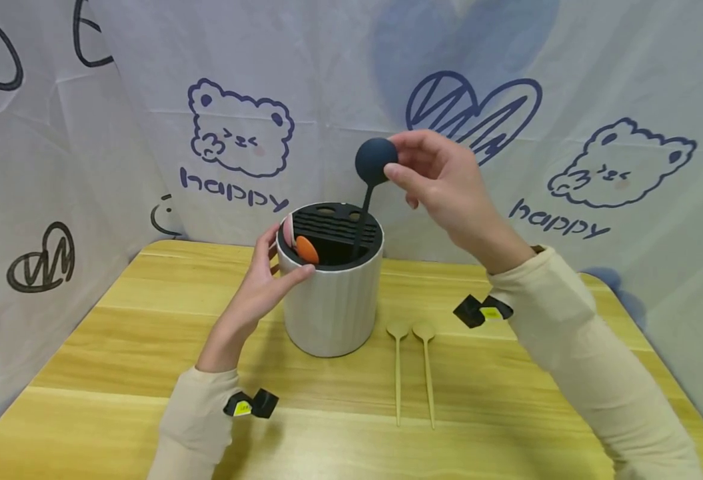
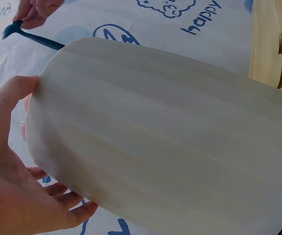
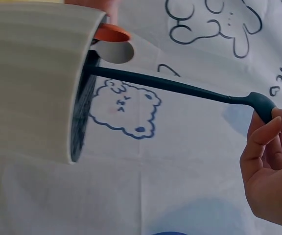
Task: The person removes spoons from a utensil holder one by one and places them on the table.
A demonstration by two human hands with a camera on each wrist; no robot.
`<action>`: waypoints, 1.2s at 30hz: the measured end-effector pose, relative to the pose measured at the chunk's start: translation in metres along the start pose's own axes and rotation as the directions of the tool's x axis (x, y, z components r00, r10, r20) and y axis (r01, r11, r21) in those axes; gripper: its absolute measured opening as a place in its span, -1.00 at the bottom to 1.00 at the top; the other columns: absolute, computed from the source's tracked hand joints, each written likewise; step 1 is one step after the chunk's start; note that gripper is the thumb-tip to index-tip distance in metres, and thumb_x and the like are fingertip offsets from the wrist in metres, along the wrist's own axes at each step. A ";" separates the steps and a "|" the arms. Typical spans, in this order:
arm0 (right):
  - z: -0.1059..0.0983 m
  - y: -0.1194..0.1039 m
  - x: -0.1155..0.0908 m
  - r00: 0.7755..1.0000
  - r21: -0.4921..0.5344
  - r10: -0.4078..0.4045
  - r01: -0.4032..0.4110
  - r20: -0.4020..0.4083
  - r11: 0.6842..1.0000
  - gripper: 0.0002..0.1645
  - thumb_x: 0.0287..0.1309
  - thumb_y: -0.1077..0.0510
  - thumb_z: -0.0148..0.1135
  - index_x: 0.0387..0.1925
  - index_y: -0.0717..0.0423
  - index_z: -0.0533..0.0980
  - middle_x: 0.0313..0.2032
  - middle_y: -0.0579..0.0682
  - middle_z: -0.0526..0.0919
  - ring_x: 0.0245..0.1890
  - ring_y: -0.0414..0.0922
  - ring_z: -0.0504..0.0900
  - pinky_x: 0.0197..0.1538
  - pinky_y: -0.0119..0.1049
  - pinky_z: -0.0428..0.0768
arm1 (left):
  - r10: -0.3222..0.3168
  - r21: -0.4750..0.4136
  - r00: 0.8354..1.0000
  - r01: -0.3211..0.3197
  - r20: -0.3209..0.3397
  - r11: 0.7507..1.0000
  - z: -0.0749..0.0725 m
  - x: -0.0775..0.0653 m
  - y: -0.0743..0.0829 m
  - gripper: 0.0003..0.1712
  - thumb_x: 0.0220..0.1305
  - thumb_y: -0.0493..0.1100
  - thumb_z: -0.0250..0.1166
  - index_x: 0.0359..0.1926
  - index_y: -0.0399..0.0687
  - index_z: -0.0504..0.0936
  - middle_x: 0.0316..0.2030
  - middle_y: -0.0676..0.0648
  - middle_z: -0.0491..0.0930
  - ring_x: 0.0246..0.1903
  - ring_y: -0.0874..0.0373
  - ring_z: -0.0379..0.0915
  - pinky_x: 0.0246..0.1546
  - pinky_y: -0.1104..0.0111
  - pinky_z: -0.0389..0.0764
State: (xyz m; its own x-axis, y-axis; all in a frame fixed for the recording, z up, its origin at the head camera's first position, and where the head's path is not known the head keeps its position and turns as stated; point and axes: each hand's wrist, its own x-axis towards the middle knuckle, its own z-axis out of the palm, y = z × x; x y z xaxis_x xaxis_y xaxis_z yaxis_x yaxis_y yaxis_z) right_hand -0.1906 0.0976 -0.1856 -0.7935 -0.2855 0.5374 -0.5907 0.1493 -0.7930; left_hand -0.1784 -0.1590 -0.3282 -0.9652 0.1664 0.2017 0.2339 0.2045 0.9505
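A white ribbed utensil holder (image 1: 333, 307) with a black slotted top stands upright on the table. My left hand (image 1: 261, 283) holds it at the upper left, thumb on the front rim and fingers round the far side. By the edge of its round bowl, a dark teal spoon (image 1: 372, 160) is pinched between the thumb and fingers of my right hand (image 1: 441, 177). The spoon's handle (image 3: 165, 84) runs down into the holder's wide opening, its lower end hidden inside. Beside my left thumb, an orange spoon head (image 1: 307, 250) and a pink one (image 1: 288, 231) stick out of the opening.
Two pale yellow long-handled spoons (image 1: 397, 373) lie side by side on the wooden table (image 1: 105, 347), right of the holder. A white cloth (image 1: 351, 87) with bear and heart drawings hangs close behind the table and along its sides.
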 end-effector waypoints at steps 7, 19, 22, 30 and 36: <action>-0.012 -0.013 0.000 0.998 0.077 -0.048 0.051 -0.043 0.996 -0.71 0.19 0.43 0.19 -0.02 0.36 0.51 -0.28 0.07 0.63 -0.37 -0.02 0.50 -0.46 -0.44 0.49 | -0.001 -0.001 1.000 0.001 -0.002 1.000 0.000 0.000 0.001 0.04 0.23 -0.05 0.29 0.51 -0.02 -0.19 0.48 -0.10 -0.16 0.43 -0.01 -0.23 0.37 -0.01 -0.05; -0.021 -0.018 -0.001 0.994 0.187 -0.063 0.079 -0.090 0.979 -0.73 0.16 0.46 0.18 -0.09 0.26 0.55 -0.29 0.15 0.61 -0.43 -0.04 0.47 -0.50 -0.45 0.48 | -0.005 0.000 1.000 0.005 -0.002 1.000 0.000 0.000 0.001 0.03 0.23 -0.04 0.28 0.51 -0.02 -0.18 0.48 -0.10 -0.16 0.43 -0.02 -0.23 0.37 -0.02 -0.05; -0.022 -0.018 -0.004 0.996 0.203 -0.024 0.041 -0.088 0.978 -0.76 0.16 0.44 0.20 -0.11 0.26 0.56 -0.30 0.15 0.61 -0.44 -0.04 0.47 -0.51 -0.45 0.48 | -0.002 0.000 1.000 0.002 0.000 1.000 0.000 0.001 0.001 0.02 0.24 -0.05 0.28 0.51 -0.03 -0.18 0.47 -0.11 -0.16 0.43 -0.03 -0.23 0.37 -0.03 -0.05; -0.021 -0.007 -0.015 0.996 0.209 0.048 -0.031 -0.074 0.977 -0.76 0.16 0.41 0.23 -0.11 0.24 0.56 -0.30 0.13 0.59 -0.45 -0.06 0.47 -0.48 -0.45 0.52 | -0.007 0.001 1.000 0.007 -0.001 1.000 -0.001 0.001 0.001 0.02 0.23 -0.04 0.29 0.51 0.01 -0.17 0.48 -0.09 -0.15 0.43 -0.02 -0.22 0.37 -0.03 -0.04; -0.023 0.007 -0.029 0.995 0.202 0.085 -0.072 -0.055 0.977 -0.76 0.19 0.43 0.19 -0.12 0.19 0.55 -0.30 0.10 0.58 -0.39 -0.06 0.49 -0.48 -0.47 0.51 | -0.016 -0.002 1.000 0.016 -0.002 1.000 -0.002 0.001 0.001 0.03 0.23 -0.05 0.29 0.51 -0.01 -0.18 0.47 -0.10 -0.14 0.43 -0.02 -0.23 0.37 -0.02 -0.05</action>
State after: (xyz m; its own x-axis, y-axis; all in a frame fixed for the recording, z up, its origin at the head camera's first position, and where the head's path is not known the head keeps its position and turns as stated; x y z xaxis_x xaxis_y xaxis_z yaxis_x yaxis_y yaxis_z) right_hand -0.1751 0.1284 -0.1998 -0.8477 -0.2194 0.4829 -0.4899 -0.0252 -0.8714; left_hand -0.1793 -0.1605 -0.3266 -0.9690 0.1611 0.1873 0.2185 0.2049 0.9541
